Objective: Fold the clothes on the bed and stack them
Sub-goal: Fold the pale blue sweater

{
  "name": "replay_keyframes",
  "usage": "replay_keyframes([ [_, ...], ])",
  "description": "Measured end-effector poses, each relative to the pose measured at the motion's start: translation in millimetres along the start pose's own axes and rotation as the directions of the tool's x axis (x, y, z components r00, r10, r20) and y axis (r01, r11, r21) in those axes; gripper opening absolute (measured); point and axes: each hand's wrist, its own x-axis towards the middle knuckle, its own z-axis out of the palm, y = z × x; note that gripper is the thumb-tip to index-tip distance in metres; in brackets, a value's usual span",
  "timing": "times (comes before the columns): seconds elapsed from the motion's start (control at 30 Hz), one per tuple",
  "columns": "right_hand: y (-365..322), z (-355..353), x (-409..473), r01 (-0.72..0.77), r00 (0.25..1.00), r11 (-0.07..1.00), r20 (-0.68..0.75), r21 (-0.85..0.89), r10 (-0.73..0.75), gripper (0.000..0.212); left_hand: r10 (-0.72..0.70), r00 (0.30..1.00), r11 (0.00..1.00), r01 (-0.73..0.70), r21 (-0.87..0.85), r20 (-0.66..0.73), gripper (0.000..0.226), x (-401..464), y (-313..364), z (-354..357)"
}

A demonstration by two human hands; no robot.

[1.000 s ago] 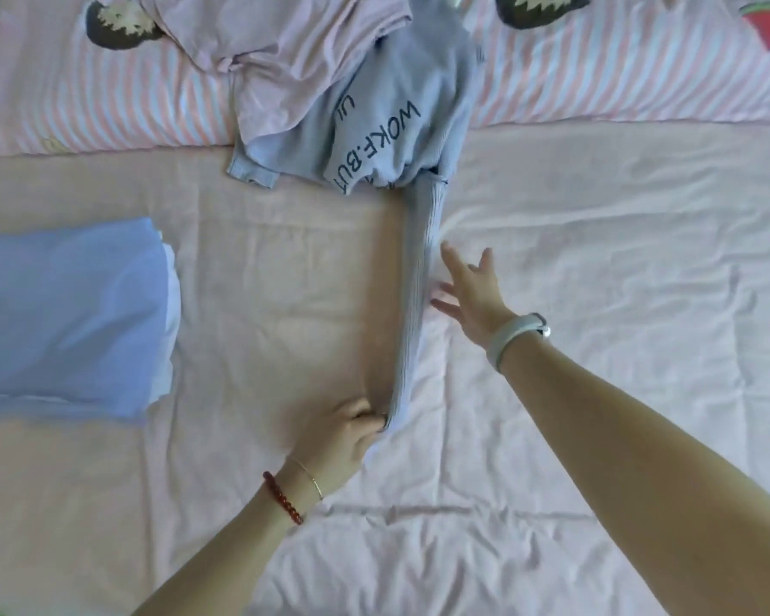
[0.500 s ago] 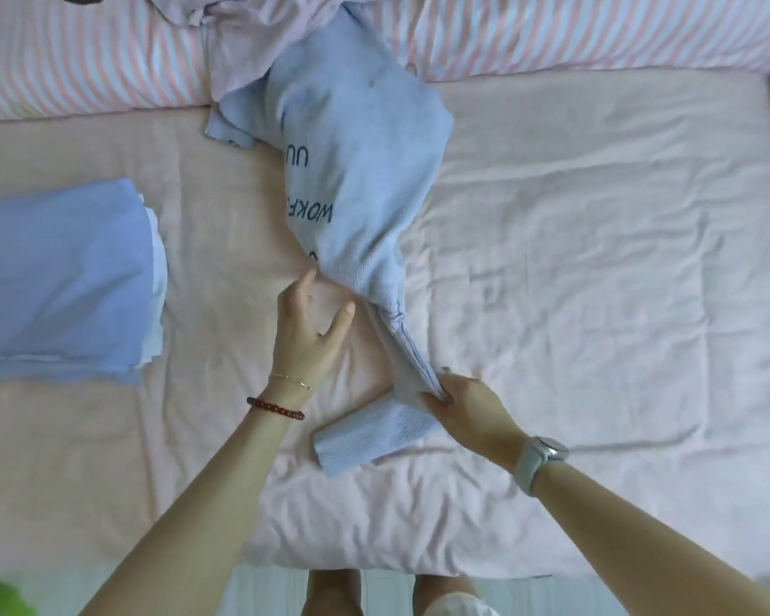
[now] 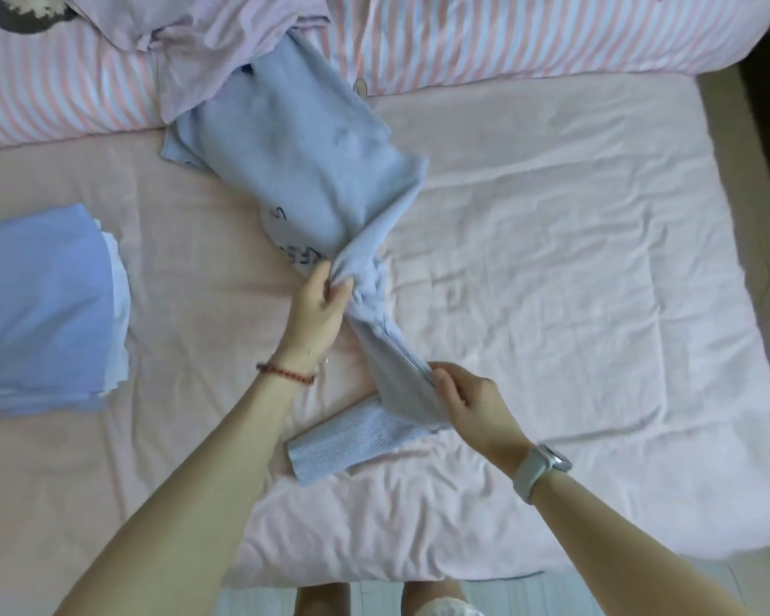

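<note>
The pink bed sheet (image 3: 574,260) carries a pale blue sweatshirt (image 3: 312,171), its long axis slanting from the striped pillow (image 3: 507,37) down toward the near edge. Dark print shows only fragments, unreadable. A folded blue stack (image 3: 41,304) lies left. The left hand (image 3: 319,304) pinches bunched fabric; the right hand (image 3: 472,406) grips the sleeve above its ribbed cuff (image 3: 352,442).

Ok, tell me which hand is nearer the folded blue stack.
Left. The left hand grips the sweatshirt just right of the folded blue stack; the right hand holds the sleeve farther right.
</note>
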Motion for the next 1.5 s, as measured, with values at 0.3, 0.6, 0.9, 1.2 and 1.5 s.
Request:
replay_keyframes([
  [0.3, -13, 22, 20, -0.191, 0.971, 0.905, -0.064, 0.38, 0.231, 0.049, -0.769, 0.597, 0.578, 0.498, -0.647, -0.228, 0.025, -101, -64, -36],
  [0.6, -85, 43, 86, -0.066, 0.944, 0.859, -0.247, 0.508, 0.218, 0.032, -0.343, 0.847, 0.924, 0.225, -0.31, -0.407, 0.011, -47, -21, -70],
  [0.9, -84, 78, 13, 0.444, 0.894, 0.895, 0.047, 0.037, -0.446, 0.028, 0.159, 0.923, 0.971, -0.082, 0.224, -0.351, 0.029, -38, 22, -136],
  [1.2, -47, 75, 65, -0.371, 0.92, 0.829, 0.044, 0.418, 0.39, 0.027, -0.111, 0.992, 0.918, 0.078, 0.39, 0.065, 0.048, -37, -30, -50],
  [1.5, -131, -44, 35, 0.238, 0.928, 0.901, -0.358, 0.363, -0.1, 0.004, 0.117, 0.993, 0.99, -0.115, -0.086, 0.014, 0.025, -62, 70, -55],
])
